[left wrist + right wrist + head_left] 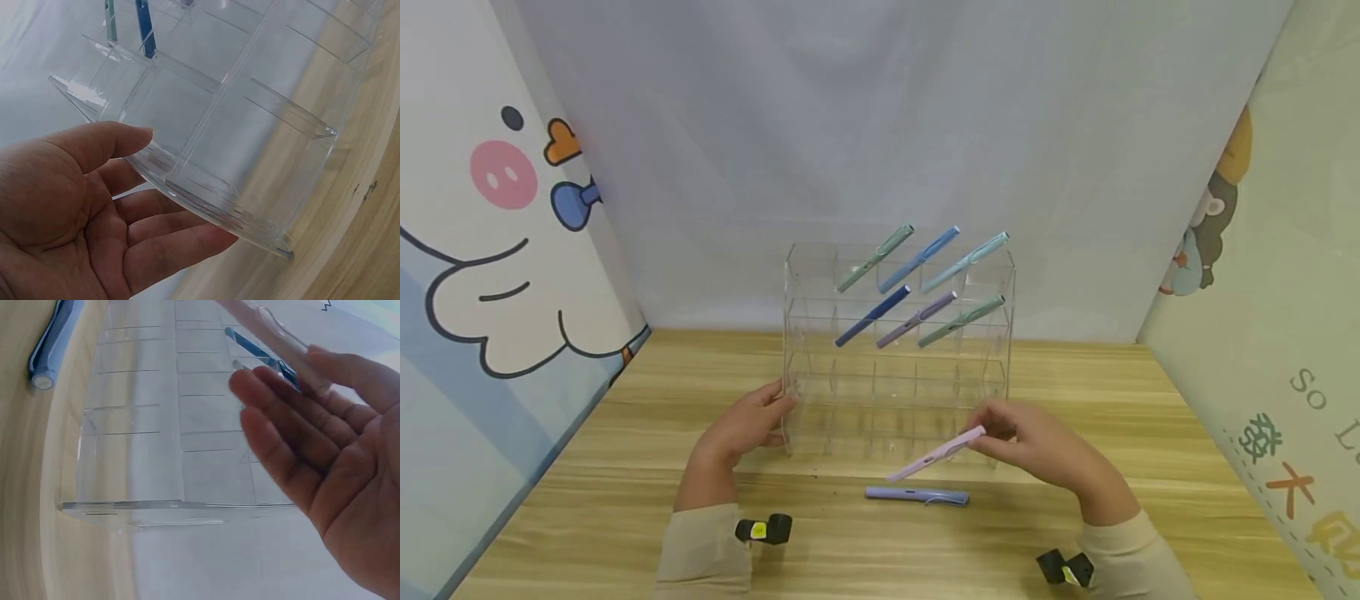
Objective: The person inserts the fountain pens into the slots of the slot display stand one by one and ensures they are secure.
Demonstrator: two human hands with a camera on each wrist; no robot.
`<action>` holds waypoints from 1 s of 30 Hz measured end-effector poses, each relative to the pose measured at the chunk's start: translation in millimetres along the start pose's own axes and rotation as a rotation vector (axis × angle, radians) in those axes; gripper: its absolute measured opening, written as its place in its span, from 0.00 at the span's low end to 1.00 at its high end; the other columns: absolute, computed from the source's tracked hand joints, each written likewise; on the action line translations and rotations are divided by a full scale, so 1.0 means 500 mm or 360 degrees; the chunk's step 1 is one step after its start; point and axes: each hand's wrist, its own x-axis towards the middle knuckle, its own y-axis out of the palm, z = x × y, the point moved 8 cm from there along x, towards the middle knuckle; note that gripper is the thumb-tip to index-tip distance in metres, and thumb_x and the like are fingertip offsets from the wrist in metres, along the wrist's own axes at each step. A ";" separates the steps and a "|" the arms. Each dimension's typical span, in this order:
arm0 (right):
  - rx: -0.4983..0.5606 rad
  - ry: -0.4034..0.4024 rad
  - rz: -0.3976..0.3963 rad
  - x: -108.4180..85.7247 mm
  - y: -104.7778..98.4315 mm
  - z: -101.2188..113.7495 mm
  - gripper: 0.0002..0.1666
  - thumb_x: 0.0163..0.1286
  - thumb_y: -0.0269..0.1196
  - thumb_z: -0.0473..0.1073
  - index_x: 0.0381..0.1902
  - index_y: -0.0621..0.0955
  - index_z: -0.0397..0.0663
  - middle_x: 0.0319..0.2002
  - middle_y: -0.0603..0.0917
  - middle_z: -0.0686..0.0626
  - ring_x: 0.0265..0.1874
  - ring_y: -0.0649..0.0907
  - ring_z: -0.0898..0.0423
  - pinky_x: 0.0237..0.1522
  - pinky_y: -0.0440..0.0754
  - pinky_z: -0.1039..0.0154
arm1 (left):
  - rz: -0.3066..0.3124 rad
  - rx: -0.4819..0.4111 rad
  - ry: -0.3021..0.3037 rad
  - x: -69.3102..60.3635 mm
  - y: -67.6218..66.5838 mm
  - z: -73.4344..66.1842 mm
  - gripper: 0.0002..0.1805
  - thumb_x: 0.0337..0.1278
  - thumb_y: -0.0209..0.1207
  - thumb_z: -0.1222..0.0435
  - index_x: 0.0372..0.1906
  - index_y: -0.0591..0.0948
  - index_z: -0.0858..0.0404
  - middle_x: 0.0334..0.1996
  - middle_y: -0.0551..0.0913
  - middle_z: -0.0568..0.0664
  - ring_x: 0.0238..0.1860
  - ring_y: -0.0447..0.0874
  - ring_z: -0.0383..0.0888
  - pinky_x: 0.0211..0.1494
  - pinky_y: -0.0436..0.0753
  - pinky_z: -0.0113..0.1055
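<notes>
A clear acrylic pen rack [880, 407] with stepped compartments stands upright on the table. My left hand [748, 425] holds its left side panel; in the left wrist view the thumb lies on one side of the panel edge and the fingers on the other. Low at the rack's front right, my right hand [1037, 442] pinches a pink pen [936, 454] by its clip end, thumb against fingers, the other end pointing left and down. A periwinkle pen [917, 496] lies on the table just below it, also visible in the right wrist view [53, 344].
Slanted pens fill parts of two upper rows: green [876, 258], blue [920, 260] and light blue [966, 262] on top; dark blue [872, 317], purple [917, 320] and green [962, 321] beneath. A pale curtain [895, 125] hangs behind the wooden table [1075, 375].
</notes>
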 end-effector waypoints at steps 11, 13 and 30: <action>0.0435 -0.0394 -0.0153 -0.007 -0.047 0.034 0.10 0.74 0.55 0.29 0.50 0.75 0.38 0.45 0.86 0.39 0.47 0.87 0.55 0.47 0.86 0.63 | -0.0005 0.0006 0.0003 -0.001 -0.006 0.000 0.34 0.76 0.46 0.50 0.79 0.54 0.55 0.75 0.57 0.62 0.74 0.58 0.61 0.62 0.79 0.48; 0.0442 -0.0424 -0.0213 -0.010 -0.058 0.034 0.11 0.73 0.54 0.27 0.51 0.75 0.36 0.43 0.85 0.36 0.43 0.88 0.54 0.44 0.87 0.60 | -0.0003 0.0003 0.0001 -0.002 -0.007 0.000 0.35 0.75 0.47 0.49 0.79 0.53 0.55 0.76 0.55 0.62 0.74 0.57 0.61 0.62 0.79 0.48; 0.0734 -0.0630 -0.0940 -0.041 -0.155 0.036 0.23 0.72 0.50 0.23 0.63 0.62 0.29 0.43 0.85 0.39 0.42 0.88 0.52 0.40 0.87 0.56 | -0.0013 -0.0009 0.0012 -0.001 -0.002 -0.008 0.33 0.76 0.47 0.52 0.78 0.54 0.57 0.75 0.56 0.63 0.73 0.58 0.63 0.62 0.80 0.48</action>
